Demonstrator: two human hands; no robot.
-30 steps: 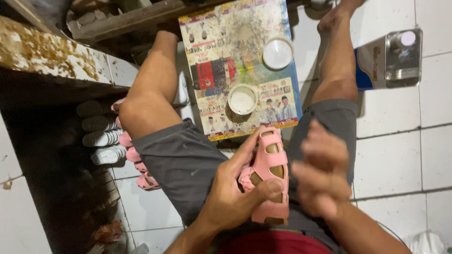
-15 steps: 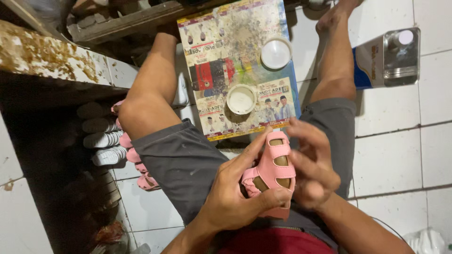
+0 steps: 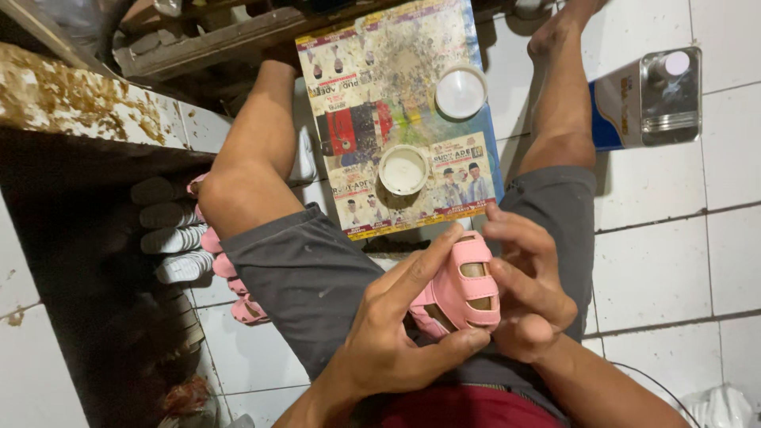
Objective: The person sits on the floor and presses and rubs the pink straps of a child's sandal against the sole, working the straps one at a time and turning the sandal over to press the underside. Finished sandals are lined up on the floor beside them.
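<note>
1. Pink sandal [image 3: 460, 289]: I see it held over the lap, steadied from both sides, apparently for close work.
2. Left hand [image 3: 392, 337]: fingers curled, pinching the sandal.
3. Right hand [image 3: 527, 289]: fingertips pressing its strap.
4. Beyond the sandal, small white cup [image 3: 403, 170]: pale contents.
5. Farther beyond, white lid [image 3: 460, 91].

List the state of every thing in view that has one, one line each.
Small pink strapped sandal: held in both hands above the lap.
Left hand: gripping the sandal.
Right hand: fingers on its straps.
Round white tub: open, white contents.
White round lid: off, lying apart.
Metal can: capped.
</note>
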